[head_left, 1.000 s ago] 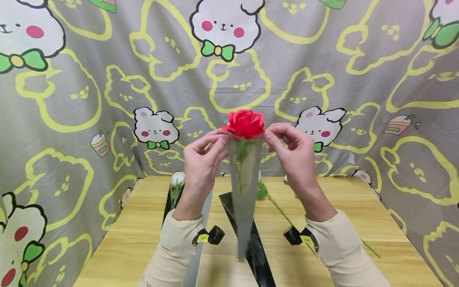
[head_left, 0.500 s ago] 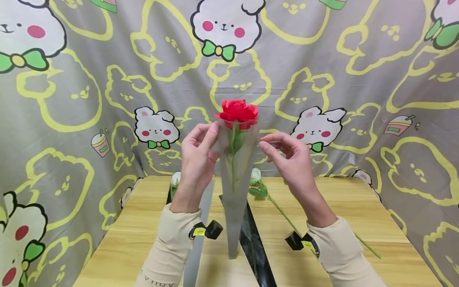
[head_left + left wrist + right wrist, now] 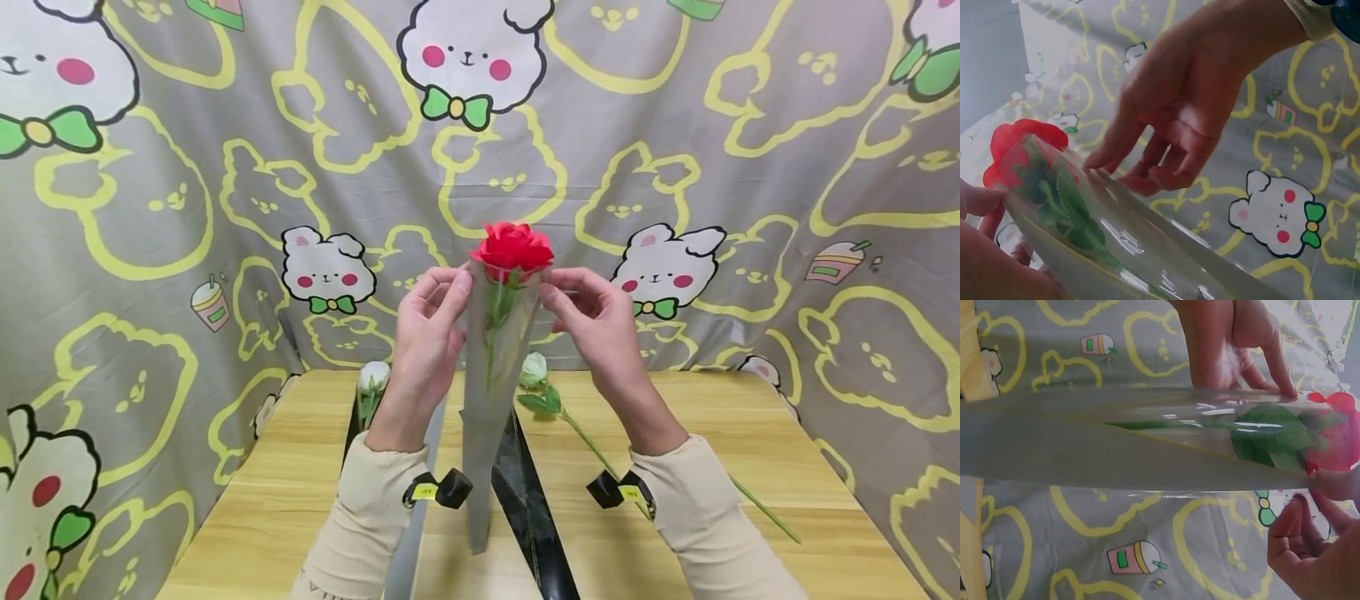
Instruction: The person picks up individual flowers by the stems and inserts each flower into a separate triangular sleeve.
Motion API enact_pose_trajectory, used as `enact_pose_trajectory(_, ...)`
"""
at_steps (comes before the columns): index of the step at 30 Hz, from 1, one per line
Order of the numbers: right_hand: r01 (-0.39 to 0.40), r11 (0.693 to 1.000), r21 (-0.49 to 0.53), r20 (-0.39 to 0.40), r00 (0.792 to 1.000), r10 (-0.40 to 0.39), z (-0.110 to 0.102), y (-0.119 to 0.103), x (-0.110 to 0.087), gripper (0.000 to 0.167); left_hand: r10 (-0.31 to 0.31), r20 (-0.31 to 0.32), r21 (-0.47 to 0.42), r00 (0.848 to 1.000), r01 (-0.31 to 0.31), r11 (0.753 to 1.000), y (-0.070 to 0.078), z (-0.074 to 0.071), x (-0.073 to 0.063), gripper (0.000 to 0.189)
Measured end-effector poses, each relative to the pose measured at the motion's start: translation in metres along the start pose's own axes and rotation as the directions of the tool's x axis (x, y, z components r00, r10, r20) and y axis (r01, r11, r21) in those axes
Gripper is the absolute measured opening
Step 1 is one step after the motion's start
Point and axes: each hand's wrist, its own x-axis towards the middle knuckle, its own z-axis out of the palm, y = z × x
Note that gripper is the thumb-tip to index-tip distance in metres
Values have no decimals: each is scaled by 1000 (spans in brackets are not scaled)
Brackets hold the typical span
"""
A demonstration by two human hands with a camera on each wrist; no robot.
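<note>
A red artificial rose stands upright in a long cone-shaped sleeve, part clear and part grey, held above the table. My left hand pinches the sleeve's upper left edge between thumb and fingers. On the opposite side, my right hand pinches the upper right edge just below the bloom. Through the clear film in the right wrist view, the green leaves and stem show. The left wrist view has the red petals poking out of the sleeve's mouth.
On the wooden table lie a white rose with a long stem, a black sleeve, and a white rose in a black sleeve. A grey strip lies near my left forearm. A patterned curtain hangs behind.
The rose and sleeve rose and shifted left, then came back down and right. My right hand was apart from the sleeve half a second ago and now pinches its edge.
</note>
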Motion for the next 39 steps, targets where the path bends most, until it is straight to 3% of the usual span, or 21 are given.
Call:
enact_pose_trajectory(6,76,996,-41,-13,997,-77,8,-8,-3,19,-8,65,21,998,7,1000,-2,0,-5,14)
enact_pose_trajectory(11,67,997,-33,-50,996,-68,4,-11,-1,18,31,84,-21,996,-29,999,2,0,-7,13)
enact_pose_trajectory(19,74,995,-73,32,997,-72,3,-10,-3,17,23,102,-42,994,-18,999,0,0,-10,10)
enact_pose_trajectory(27,41,999,-24,22,999,-41,2,-12,-4,19,-35,143,-56,989,44,997,-7,-7,-12,18)
enact_pose_trajectory(33,9,1000,7,37,999,-9,2,-11,-4,21,-116,204,-36,972,126,991,-12,-11,-9,32)
enact_pose_trajectory(39,10,1000,15,31,999,-11,2,-11,-7,20,-138,216,-20,967,145,989,-17,-9,-7,42)
